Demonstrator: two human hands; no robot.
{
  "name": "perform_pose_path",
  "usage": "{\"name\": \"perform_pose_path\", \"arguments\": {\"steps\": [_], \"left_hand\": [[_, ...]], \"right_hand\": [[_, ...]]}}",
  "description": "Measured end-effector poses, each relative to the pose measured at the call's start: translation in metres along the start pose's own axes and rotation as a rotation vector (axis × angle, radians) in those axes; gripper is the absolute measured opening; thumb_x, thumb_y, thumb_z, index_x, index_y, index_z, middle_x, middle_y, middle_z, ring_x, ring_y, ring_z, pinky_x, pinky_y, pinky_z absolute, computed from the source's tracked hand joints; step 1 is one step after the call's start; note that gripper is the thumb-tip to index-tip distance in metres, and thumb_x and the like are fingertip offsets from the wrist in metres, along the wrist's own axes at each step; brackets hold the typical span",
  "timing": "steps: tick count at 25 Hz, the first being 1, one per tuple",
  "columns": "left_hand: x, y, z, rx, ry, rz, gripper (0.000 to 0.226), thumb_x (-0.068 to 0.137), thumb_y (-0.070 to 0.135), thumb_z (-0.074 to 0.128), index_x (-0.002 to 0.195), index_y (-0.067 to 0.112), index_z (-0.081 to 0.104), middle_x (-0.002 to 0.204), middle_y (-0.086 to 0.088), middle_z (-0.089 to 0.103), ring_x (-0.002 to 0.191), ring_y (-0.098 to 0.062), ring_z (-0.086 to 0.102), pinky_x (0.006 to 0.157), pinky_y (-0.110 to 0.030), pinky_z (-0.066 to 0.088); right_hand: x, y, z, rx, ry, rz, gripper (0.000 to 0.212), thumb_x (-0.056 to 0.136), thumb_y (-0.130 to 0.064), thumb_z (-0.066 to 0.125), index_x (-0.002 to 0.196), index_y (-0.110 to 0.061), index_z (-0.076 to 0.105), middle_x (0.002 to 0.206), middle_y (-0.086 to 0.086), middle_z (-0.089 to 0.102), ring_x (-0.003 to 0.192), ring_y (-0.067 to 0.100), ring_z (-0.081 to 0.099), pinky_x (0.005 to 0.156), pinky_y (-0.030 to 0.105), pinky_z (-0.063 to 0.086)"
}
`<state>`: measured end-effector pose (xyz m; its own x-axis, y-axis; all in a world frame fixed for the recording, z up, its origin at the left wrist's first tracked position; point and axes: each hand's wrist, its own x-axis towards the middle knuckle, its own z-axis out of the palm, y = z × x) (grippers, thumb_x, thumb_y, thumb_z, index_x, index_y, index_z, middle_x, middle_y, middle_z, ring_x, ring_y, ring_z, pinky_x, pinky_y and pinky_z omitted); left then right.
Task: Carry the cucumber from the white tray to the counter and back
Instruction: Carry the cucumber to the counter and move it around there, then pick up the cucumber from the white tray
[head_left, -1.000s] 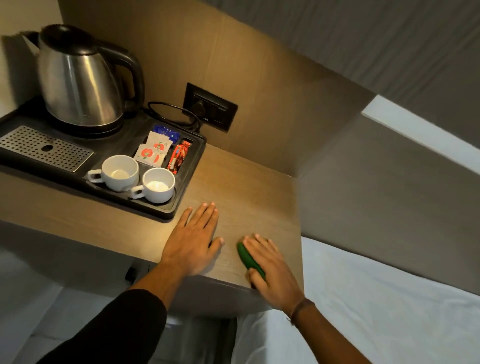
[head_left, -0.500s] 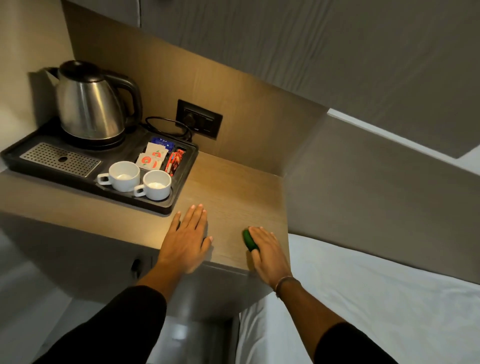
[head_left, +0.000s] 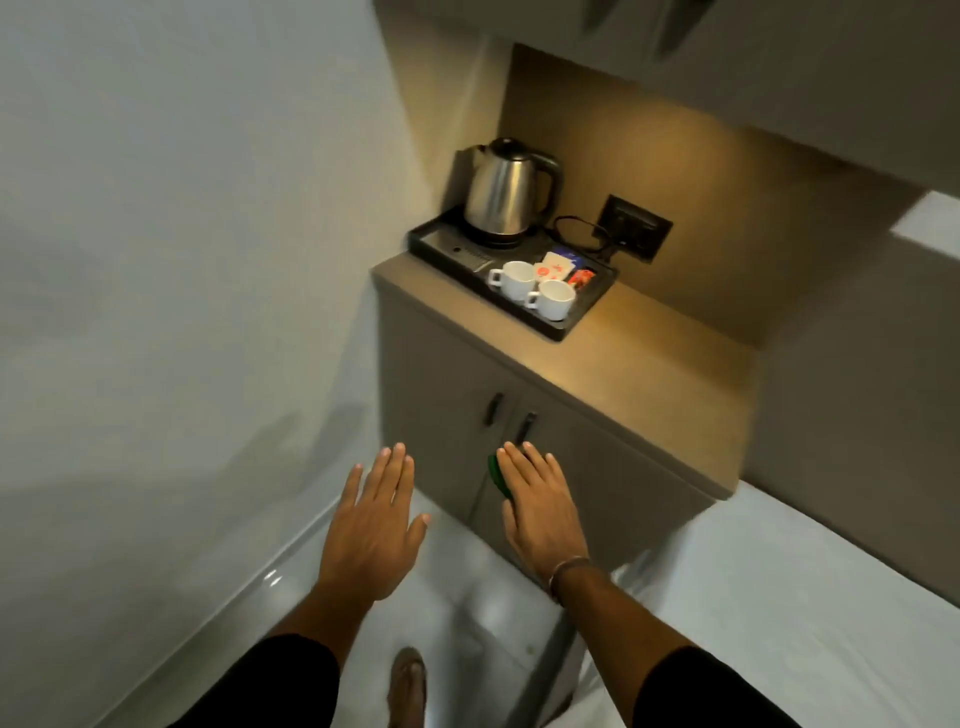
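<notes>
Head view. The right hand (head_left: 540, 512), at lower centre of the frame, is carrying the cucumber (head_left: 498, 475): only a dark green sliver is showing at the hand's left edge, the rest lying hidden under the palm. The fingers are lying nearly straight over it, so the hold appears to be a palm-and-thumb clamp; how the thumb is set cannot be told. The left hand (head_left: 374, 525), just left of it, is hanging flat with fingers spread and is holding nothing.

The cucumber is hanging in the air in front of the cabinet doors (head_left: 519, 415), below the counter (head_left: 649, 374) at centre right. Judged by its look, it is light, stiff and smooth-skinned, hence apt to slide lengthwise; a wrap around its middle would be holding it more surely than an end pinch.

At upper centre, a black tray (head_left: 582, 319) is carrying a kettle (head_left: 506, 195), two white cups (head_left: 535, 288) and sachets (head_left: 558, 265); a wall socket (head_left: 636, 228) is sitting behind. White bedding (head_left: 805, 597) is filling the lower right. The white tray is not appearing in the frame. Nothing is standing between hand and counter.
</notes>
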<state>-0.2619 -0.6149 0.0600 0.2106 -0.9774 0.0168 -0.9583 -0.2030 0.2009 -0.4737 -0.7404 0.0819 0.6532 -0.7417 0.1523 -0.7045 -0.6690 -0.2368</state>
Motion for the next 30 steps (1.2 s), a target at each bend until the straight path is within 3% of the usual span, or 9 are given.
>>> {"name": "perform_pose_path", "arguments": {"steps": [8,12,16,19,23,26,30], "left_hand": [[-0.27,-0.14,-0.022,0.041,-0.056,-0.506,0.078,0.101,0.054,0.024,0.162,0.005,0.02,0.172,-0.016,0.018,0.159,-0.033,0.015,0.128,-0.058,0.018],[-0.391,-0.196,-0.027,0.052,-0.074,-0.75,0.08,0.1,0.058,0.017,0.164,0.01,0.016,0.174,-0.013,0.015,0.16,-0.032,0.011,0.129,-0.056,0.014],[-0.481,-0.257,-0.031,0.063,-0.059,-0.859,0.078,0.102,0.057,0.013,0.162,0.007,0.02,0.172,-0.017,0.019,0.159,-0.036,0.012,0.128,-0.059,0.016],[-0.531,-0.31,-0.034,0.072,-0.07,-0.94,0.075,0.105,0.055,0.012,0.163,0.008,0.012,0.173,-0.016,0.012,0.159,-0.036,0.005,0.129,-0.057,0.006],[-0.553,-0.366,-0.03,0.087,-0.089,-0.976,0.084,0.098,0.064,0.008,0.164,0.014,-0.008,0.174,-0.011,-0.009,0.158,-0.034,-0.014,0.128,-0.054,-0.01],[-0.555,-0.393,-0.019,0.09,-0.112,-0.968,0.083,0.104,0.064,0.017,0.163,0.013,-0.009,0.172,-0.011,-0.016,0.158,-0.036,-0.017,0.129,-0.055,-0.006],[-0.554,-0.414,-0.005,0.074,-0.099,-0.952,0.08,0.106,0.058,0.023,0.164,0.009,-0.004,0.174,-0.015,-0.01,0.159,-0.034,-0.014,0.13,-0.055,-0.001]], "right_hand": [[-0.071,-0.263,0.08,0.15,-0.144,-0.389,0.065,0.091,-0.017,0.059,0.154,-0.011,0.043,0.159,0.01,0.047,0.15,0.035,0.038,0.126,0.052,0.024],[-0.121,-0.403,0.12,0.185,-0.237,-0.592,0.067,0.094,-0.02,0.056,0.158,-0.014,0.036,0.164,0.007,0.041,0.154,0.032,0.031,0.128,0.049,0.018],[-0.156,-0.522,0.151,0.238,-0.308,-0.698,0.067,0.093,-0.017,0.057,0.157,-0.014,0.037,0.163,0.008,0.042,0.154,0.033,0.031,0.127,0.053,0.021],[-0.169,-0.601,0.175,0.246,-0.333,-0.753,0.065,0.095,-0.017,0.059,0.156,-0.014,0.038,0.163,0.01,0.042,0.153,0.035,0.032,0.126,0.055,0.023],[-0.165,-0.669,0.212,0.221,-0.342,-0.771,0.061,0.101,-0.026,0.059,0.156,-0.014,0.038,0.164,0.01,0.041,0.154,0.036,0.031,0.128,0.053,0.018],[-0.155,-0.694,0.245,0.161,-0.398,-0.773,0.066,0.102,-0.038,0.057,0.159,-0.013,0.034,0.166,0.012,0.037,0.155,0.036,0.027,0.128,0.053,0.013],[-0.144,-0.709,0.281,0.022,-0.437,-0.803,0.074,0.1,-0.043,0.058,0.161,-0.015,0.027,0.168,0.01,0.031,0.157,0.035,0.022,0.129,0.052,0.01]]}}
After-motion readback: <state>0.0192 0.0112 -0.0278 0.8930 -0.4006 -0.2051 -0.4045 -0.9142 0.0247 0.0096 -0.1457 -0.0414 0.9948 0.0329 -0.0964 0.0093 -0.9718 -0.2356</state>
